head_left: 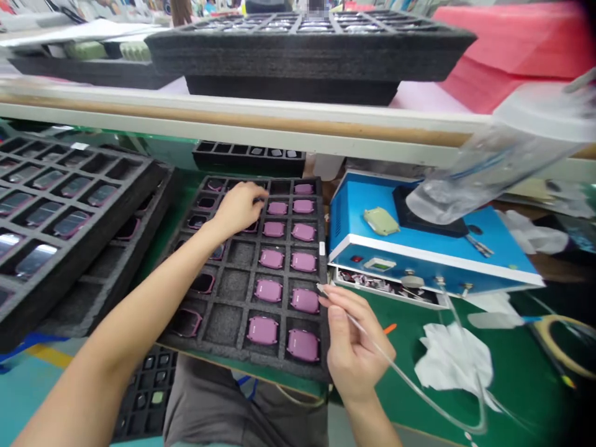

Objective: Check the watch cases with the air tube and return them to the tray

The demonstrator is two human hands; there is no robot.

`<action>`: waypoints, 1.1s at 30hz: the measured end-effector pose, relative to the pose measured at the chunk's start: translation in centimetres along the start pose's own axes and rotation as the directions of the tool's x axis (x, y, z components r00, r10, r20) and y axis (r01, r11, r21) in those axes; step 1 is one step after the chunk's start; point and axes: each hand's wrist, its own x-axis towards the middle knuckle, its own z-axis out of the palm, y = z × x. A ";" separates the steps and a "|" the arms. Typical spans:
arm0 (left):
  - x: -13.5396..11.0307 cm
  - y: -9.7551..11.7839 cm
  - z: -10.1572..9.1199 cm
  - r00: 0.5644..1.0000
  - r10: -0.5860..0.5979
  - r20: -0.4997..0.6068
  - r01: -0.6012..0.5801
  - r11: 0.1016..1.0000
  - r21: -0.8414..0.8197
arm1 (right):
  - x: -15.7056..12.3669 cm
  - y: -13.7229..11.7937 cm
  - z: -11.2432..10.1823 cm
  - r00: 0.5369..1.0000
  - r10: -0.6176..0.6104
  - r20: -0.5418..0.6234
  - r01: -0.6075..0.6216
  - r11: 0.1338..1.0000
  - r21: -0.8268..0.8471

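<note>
My left hand (pixel 239 210) reaches over the far part of a black foam tray (pixel 233 285). Its fingers are curled down into a compartment, and whatever they pinch is hidden. Purple watch cases (pixel 305 300) fill most of the two right columns, while dark-faced purple frames (pixel 187 323) lie in the left column. Beside the tray's right edge, my right hand (pixel 356 338) is closed around the end of a thin clear tube (pixel 395 366). A small pale tip (pixel 321 288) sticks out past the fingers, near a purple case.
A blue machine (pixel 372 245) stands at the right, with a pale green case (pixel 382 220) and a clear plastic cup (pixel 447 180) on top. Crumpled white tissue (pixel 454 360) lies on the green table. Stacked trays (pixel 69 186) are at left; a shelf (pixel 279 133) runs above.
</note>
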 end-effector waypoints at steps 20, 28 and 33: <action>-10.6 8.9 3.1 0.926 -0.070 0.371 0.366 0.413 -0.834 | 1.3 0.1 1.1 0.994 0.003 -0.111 0.001 0.999 0.036; -10.8 9.0 3.5 0.928 -0.064 0.367 0.370 0.273 -0.888 | 0.6 0.4 0.9 0.993 0.065 -0.094 -0.065 0.998 0.007; -11.0 9.0 3.5 0.935 -0.028 0.355 0.349 0.258 -0.901 | 0.5 0.4 1.0 0.992 0.061 -0.110 -0.062 0.998 -0.007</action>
